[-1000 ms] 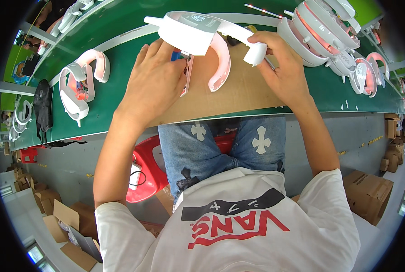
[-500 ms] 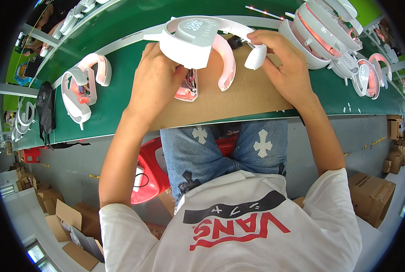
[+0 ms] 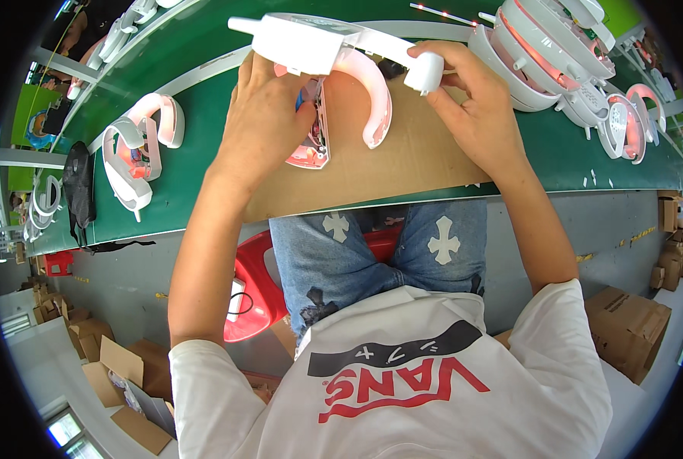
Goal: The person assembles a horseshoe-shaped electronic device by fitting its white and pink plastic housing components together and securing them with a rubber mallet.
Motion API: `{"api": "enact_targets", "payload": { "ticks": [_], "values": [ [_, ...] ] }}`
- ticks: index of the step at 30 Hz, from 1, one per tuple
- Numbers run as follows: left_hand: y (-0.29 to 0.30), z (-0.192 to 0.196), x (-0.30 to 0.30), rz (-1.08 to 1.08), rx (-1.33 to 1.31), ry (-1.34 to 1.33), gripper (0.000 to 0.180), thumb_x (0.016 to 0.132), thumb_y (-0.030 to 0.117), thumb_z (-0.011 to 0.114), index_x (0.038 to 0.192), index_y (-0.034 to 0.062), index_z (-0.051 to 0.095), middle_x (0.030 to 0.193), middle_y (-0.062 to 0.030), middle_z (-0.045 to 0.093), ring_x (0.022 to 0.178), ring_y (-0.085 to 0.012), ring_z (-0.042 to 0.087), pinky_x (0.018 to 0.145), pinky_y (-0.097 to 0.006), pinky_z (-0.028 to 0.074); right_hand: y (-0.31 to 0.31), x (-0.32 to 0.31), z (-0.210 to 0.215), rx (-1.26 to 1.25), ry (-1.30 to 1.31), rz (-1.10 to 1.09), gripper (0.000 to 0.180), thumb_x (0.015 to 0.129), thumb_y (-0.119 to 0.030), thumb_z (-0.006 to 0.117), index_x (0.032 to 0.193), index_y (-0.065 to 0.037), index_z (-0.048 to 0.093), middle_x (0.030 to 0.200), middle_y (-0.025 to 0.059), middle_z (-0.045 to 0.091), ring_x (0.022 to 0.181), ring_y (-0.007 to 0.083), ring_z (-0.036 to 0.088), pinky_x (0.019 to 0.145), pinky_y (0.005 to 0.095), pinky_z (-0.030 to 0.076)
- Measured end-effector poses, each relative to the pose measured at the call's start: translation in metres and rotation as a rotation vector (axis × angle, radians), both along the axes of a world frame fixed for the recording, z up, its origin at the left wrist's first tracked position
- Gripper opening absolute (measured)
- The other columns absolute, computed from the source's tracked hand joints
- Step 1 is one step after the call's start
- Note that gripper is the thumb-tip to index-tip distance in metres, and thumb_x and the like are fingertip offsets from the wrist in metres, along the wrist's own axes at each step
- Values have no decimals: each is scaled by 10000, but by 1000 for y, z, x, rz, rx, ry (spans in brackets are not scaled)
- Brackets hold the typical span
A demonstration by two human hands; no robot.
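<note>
A white curved plastic housing [image 3: 299,47] is held above the cardboard sheet, its left part raised and tilted. My left hand [image 3: 265,122] is closed at the housing's lower left, with some fingertips hidden behind it. My right hand [image 3: 475,111] grips the rounded white end [image 3: 424,73] of the housing's right arm, between thumb and fingers. Below the housing hangs a curved part with a pinkish glow [image 3: 372,107]. Next to my left thumb, an opened section with small wires and electronics [image 3: 316,141] shows; how it joins the housing is hidden.
Brown cardboard [image 3: 387,172] lies on the green tabletop [image 3: 571,164]. At left rests a similar opened white device [image 3: 131,161], beside a black pouch [image 3: 77,180]. White shells [image 3: 544,53] are stacked at right. A red stool [image 3: 257,287] stands under the table's front edge.
The housing has tipped, so its perforated outer face no longer shows and its left end sits higher. Its rounded right end has turned upward in my right hand. Both hands keep their hold.
</note>
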State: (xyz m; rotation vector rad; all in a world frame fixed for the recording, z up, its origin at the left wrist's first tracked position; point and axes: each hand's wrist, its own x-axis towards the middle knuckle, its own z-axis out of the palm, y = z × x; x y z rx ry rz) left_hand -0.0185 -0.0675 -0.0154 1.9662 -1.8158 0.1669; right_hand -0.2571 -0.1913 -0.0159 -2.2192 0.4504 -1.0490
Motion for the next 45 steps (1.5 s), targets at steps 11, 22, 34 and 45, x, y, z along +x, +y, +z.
{"api": "enact_targets", "payload": {
  "ticks": [11,22,34,45],
  "values": [
    [-1,-3,10,-83,45,148,290,812,79,654,1095,37,702,1117,-131,583,917,-264,585,844,-364,492,5,-3,-1,118,76,-41,324,924,-44,670,1237,-18,593,1178,78,680,1058,182,653,946,343,525],
    [2,22,-1,-131,166,-405,194,864,153,600,970,75,742,961,-161,663,818,-350,646,778,-454,526,4,0,-10,-8,-44,-5,324,858,-11,676,1176,-45,624,1092,79,667,960,219,665,876,330,569],
    [12,11,13,-105,214,368,311,842,89,679,1143,13,661,1100,-167,666,998,-318,636,858,-404,523,2,0,-6,-75,2,40,336,850,50,633,1174,-42,636,1216,84,661,1031,249,656,906,327,564],
    [52,-4,8,65,-131,398,350,864,138,694,1186,10,647,1162,-183,636,1084,-310,636,916,-386,504,3,8,0,-115,14,60,326,829,52,654,1136,-56,650,1220,71,674,1022,263,658,870,342,555]
  ]
}}
